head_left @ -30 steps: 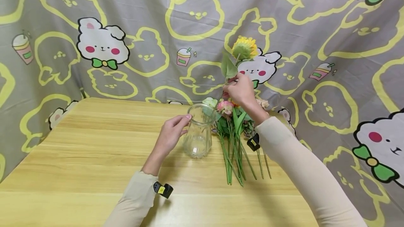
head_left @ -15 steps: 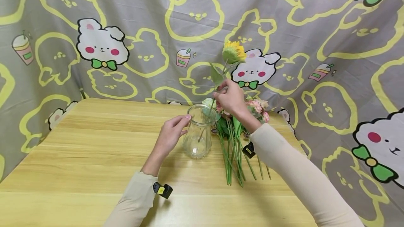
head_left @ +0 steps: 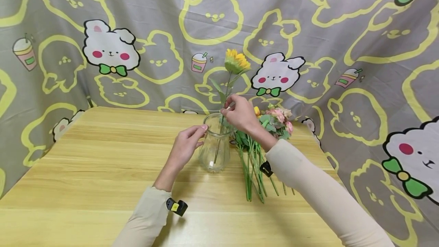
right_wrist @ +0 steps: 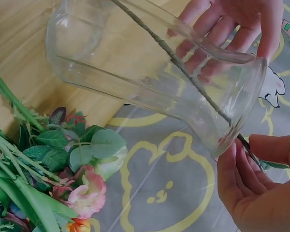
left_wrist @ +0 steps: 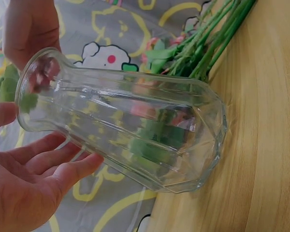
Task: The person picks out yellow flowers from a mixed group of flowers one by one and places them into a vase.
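My left hand (head_left: 185, 146) holds the clear glass vase (head_left: 215, 159) at its neck, thumb at the rim and the other fingers against the side. The vase stands upright on the table. Over its mouth, my right hand (head_left: 240, 113) pinches the stem of a yellow sunflower (head_left: 236, 62) between thumb and fingers. The sunflower's dark stem (right_wrist: 174, 58) runs down inside the vase, and its head rises above my right hand. In the left wrist view, the right hand (left_wrist: 31, 29) shows beyond the vase mouth.
Right of the vase lies a bunch of flowers (head_left: 279, 115), pink and orange among green leaves, with its long green stems (head_left: 253, 174) toward the front of the wooden table (head_left: 120, 163). A patterned grey curtain (head_left: 164, 7) hangs behind and on both sides.
My right hand has moved left and down with the sunflower, and its stem now reaches deep into the vase. The left hand and the vase have stayed put.
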A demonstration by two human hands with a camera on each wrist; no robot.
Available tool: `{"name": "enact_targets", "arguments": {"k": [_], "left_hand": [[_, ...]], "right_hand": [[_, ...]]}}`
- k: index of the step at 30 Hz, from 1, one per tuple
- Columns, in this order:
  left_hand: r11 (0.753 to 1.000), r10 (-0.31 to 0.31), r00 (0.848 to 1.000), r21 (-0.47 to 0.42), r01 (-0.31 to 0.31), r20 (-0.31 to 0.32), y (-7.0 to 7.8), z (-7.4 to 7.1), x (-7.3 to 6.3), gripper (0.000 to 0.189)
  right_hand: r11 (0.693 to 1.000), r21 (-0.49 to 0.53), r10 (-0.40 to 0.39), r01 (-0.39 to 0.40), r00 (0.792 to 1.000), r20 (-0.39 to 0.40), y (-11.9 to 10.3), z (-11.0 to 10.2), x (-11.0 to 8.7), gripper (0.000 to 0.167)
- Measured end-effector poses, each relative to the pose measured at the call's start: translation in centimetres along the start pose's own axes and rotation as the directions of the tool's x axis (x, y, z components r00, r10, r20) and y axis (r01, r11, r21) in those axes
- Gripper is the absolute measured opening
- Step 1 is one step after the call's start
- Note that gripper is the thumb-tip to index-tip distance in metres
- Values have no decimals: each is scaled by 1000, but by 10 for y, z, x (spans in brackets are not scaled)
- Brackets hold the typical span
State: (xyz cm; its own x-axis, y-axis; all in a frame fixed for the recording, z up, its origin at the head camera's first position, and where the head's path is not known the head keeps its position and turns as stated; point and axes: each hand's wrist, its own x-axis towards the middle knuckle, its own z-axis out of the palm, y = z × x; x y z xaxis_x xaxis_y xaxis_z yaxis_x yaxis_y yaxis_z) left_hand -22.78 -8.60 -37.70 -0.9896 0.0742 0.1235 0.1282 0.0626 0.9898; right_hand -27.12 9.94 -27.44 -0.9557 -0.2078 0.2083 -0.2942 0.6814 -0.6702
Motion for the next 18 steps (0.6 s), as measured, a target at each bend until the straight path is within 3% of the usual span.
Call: {"name": "enact_targets", "arguments": {"k": [8, 18], "left_hand": [[1000, 1, 1000, 1, -1, -1, 0, -1, 0, 57], [1000, 0, 1000, -4, 0, -7, 1, 0, -1, 55]], "right_hand": [[996, -83, 31, -27, 998, 46, -1, 3, -1, 10], [988, -148, -35, 45, 997, 66, -1, 7, -3, 13]]}}
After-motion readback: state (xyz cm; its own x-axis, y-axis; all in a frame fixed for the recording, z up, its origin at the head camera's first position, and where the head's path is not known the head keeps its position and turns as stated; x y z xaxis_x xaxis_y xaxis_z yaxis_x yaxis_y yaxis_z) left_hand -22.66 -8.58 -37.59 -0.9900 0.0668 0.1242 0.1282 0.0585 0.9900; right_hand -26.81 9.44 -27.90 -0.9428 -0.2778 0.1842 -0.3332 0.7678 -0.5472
